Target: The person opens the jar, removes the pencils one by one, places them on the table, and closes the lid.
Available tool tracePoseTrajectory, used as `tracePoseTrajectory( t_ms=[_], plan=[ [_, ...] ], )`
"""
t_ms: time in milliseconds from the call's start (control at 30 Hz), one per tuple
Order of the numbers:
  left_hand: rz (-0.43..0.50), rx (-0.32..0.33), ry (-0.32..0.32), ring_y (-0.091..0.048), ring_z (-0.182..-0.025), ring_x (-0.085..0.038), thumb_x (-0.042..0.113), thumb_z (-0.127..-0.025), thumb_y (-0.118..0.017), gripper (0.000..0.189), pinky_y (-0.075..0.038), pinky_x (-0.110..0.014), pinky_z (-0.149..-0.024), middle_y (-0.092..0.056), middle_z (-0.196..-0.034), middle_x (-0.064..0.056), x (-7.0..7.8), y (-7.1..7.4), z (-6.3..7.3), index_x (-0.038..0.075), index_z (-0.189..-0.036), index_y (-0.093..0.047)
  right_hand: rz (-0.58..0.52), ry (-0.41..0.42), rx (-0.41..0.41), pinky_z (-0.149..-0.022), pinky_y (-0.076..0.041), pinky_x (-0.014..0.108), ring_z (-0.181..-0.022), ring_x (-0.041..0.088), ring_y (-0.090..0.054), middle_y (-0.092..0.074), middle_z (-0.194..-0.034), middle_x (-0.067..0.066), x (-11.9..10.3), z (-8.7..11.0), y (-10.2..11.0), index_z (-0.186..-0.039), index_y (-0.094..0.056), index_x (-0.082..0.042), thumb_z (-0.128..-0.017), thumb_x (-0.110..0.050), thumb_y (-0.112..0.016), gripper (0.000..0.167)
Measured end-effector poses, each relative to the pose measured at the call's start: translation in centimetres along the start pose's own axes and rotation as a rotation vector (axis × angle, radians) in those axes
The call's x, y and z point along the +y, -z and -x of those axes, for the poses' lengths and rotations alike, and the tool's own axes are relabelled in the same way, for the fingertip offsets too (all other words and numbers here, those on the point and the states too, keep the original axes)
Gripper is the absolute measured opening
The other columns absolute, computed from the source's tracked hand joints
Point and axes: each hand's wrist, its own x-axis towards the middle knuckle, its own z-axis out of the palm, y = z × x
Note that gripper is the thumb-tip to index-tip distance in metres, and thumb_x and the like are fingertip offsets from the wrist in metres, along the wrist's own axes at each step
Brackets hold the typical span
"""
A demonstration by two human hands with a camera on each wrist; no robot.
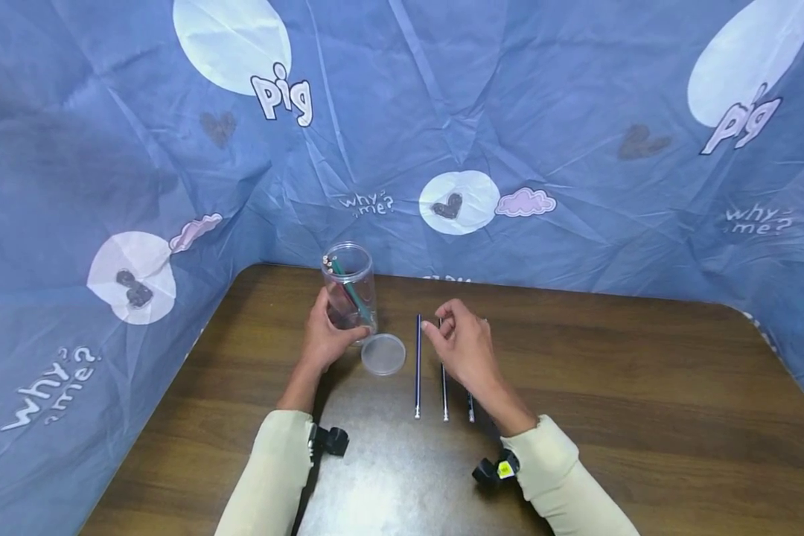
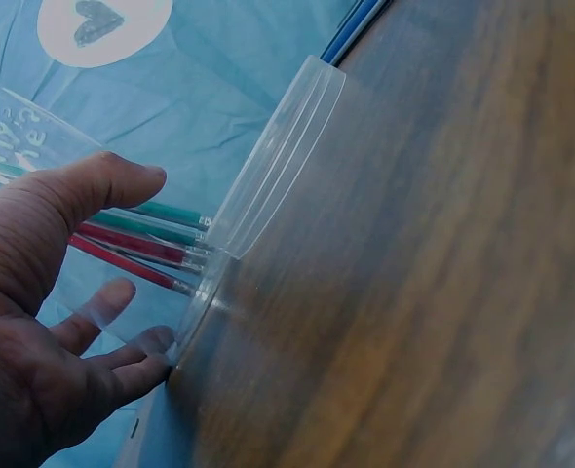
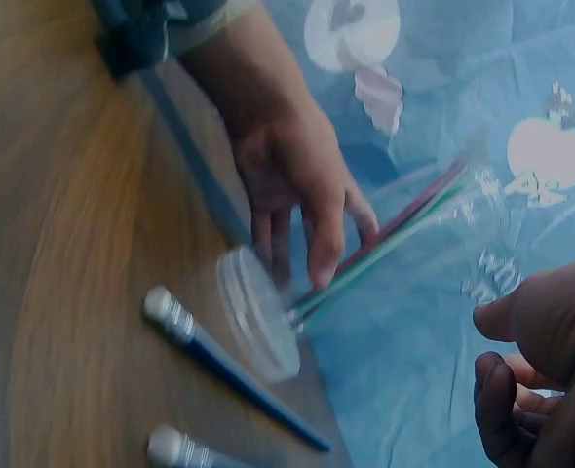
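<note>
A clear plastic jar (image 1: 368, 286) stands upright at the back, with several green and red pencils (image 2: 161, 239) leaning inside it. My left hand (image 1: 324, 339) holds the jar low on its side, thumb at the front and fingers round the far side. Beside its base lies a translucent round lid (image 1: 383, 354). To the right, a blue pencil (image 1: 418, 372) and two darker pencils (image 1: 445, 394) lie on the table, eraser ends toward me. Over the darker pencils hovers my right hand (image 1: 465, 346), fingers loosely bent with nothing between them in the right wrist view.
The brown wooden table (image 1: 610, 387) extends far to the right and toward me. A blue printed cloth (image 1: 388, 149) hangs behind the table and along its left side. The jar stands close to the back edge.
</note>
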Motion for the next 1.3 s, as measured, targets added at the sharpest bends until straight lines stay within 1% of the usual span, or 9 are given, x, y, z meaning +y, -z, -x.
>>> tracePoseTrajectory(
  t_ms=[133, 267, 367, 500, 667, 833, 1067, 1167, 1300],
  plan=[
    [-0.016, 0.000, -0.007, -0.054, -0.121, -0.036, -0.005, -0.063, -0.087, 0.089, -0.044, -0.049, -0.102, -0.056, -0.131, -0.019, 0.2, -0.1, -0.1, 0.007, -0.140, -0.045, -0.024, 0.032, 0.001, -0.057, -0.048, 0.033, -0.060, 0.013, -0.058, -0.061, -0.068, -0.002, -1.4, -0.7, -0.2, -0.099, -0.062, -0.004, -0.089, -0.021, -0.075, 0.024],
    [-0.028, 0.005, -0.014, -0.053, -0.121, -0.035, -0.004, -0.063, -0.088, 0.089, -0.043, -0.048, -0.103, -0.056, -0.132, -0.019, 0.2, -0.1, -0.1, 0.007, -0.140, -0.045, -0.052, 0.044, 0.003, -0.059, -0.049, 0.032, -0.062, 0.013, -0.058, -0.061, -0.071, -0.001, -2.9, -2.1, 0.1, -0.101, -0.062, -0.004, -0.090, -0.022, -0.073, 0.024],
    [-0.017, 0.009, -0.015, -0.053, -0.121, -0.034, -0.004, -0.062, -0.088, 0.091, -0.043, -0.048, -0.102, -0.056, -0.132, -0.019, 0.1, 0.0, 0.0, 0.007, -0.141, -0.045, -0.069, 0.061, 0.002, -0.061, -0.050, 0.033, -0.061, 0.013, -0.059, -0.063, -0.073, 0.000, -4.2, -3.1, 0.2, -0.101, -0.063, -0.006, -0.090, -0.023, -0.073, 0.022],
    [0.000, 0.012, -0.016, -0.054, -0.120, -0.035, -0.005, -0.062, -0.087, 0.090, -0.044, -0.048, -0.102, -0.056, -0.132, -0.019, 0.0, 0.1, 0.1, 0.007, -0.141, -0.045, -0.076, 0.100, -0.019, -0.063, -0.050, 0.035, -0.059, 0.014, -0.060, -0.068, -0.080, 0.003, -5.7, -4.5, -0.3, -0.103, -0.065, -0.006, -0.090, -0.022, -0.073, 0.022],
    [-0.016, 0.012, -0.015, -0.054, -0.120, -0.035, -0.004, -0.062, -0.088, 0.090, -0.044, -0.048, -0.101, -0.056, -0.132, -0.019, -0.2, 0.2, 0.1, 0.007, -0.141, -0.045, -0.060, 0.134, -0.045, -0.065, -0.051, 0.036, -0.061, 0.014, -0.062, -0.071, -0.088, 0.006, -7.2, -5.6, -1.1, -0.105, -0.067, -0.005, -0.090, -0.023, -0.073, 0.025],
    [-0.009, 0.002, -0.020, -0.055, -0.118, -0.035, -0.003, -0.062, -0.089, 0.090, -0.046, -0.049, -0.099, -0.057, -0.131, -0.019, -0.2, 0.1, 0.1, 0.007, -0.140, -0.046, -0.061, 0.160, -0.042, -0.068, -0.050, 0.035, -0.063, 0.014, -0.062, -0.069, -0.091, 0.007, -8.0, -6.1, -1.9, -0.106, -0.068, -0.005, -0.090, -0.023, -0.074, 0.024],
    [-0.015, -0.001, -0.012, -0.055, -0.118, -0.034, -0.003, -0.062, -0.089, 0.092, -0.046, -0.048, -0.100, -0.057, -0.132, -0.017, -0.2, 0.1, 0.0, 0.010, -0.143, -0.044, -0.050, 0.159, -0.042, -0.073, -0.050, 0.035, -0.070, 0.016, -0.061, -0.063, -0.104, 0.010, -8.6, -7.0, -2.9, -0.115, -0.068, -0.006, -0.091, -0.024, -0.072, 0.030],
    [-0.019, -0.003, -0.003, -0.055, -0.118, -0.034, -0.003, -0.063, -0.089, 0.093, -0.045, -0.048, -0.100, -0.057, -0.131, -0.018, -0.2, 0.1, 0.1, 0.010, -0.143, -0.044, -0.041, 0.170, -0.033, -0.077, -0.049, 0.037, -0.076, 0.021, -0.062, -0.064, -0.107, 0.010, -8.7, -7.6, -3.3, -0.115, -0.069, -0.005, -0.090, -0.023, -0.073, 0.031],
    [-0.021, -0.003, -0.005, -0.056, -0.116, -0.035, -0.003, -0.063, -0.089, 0.092, -0.046, -0.048, -0.098, -0.057, -0.130, -0.018, -0.1, 0.2, 0.1, 0.010, -0.143, -0.044, -0.043, 0.157, -0.007, -0.076, -0.049, 0.036, -0.075, 0.019, -0.061, -0.063, -0.108, 0.010, -9.1, -8.0, -3.6, -0.114, -0.070, -0.006, -0.089, -0.022, -0.073, 0.029]
  ],
)
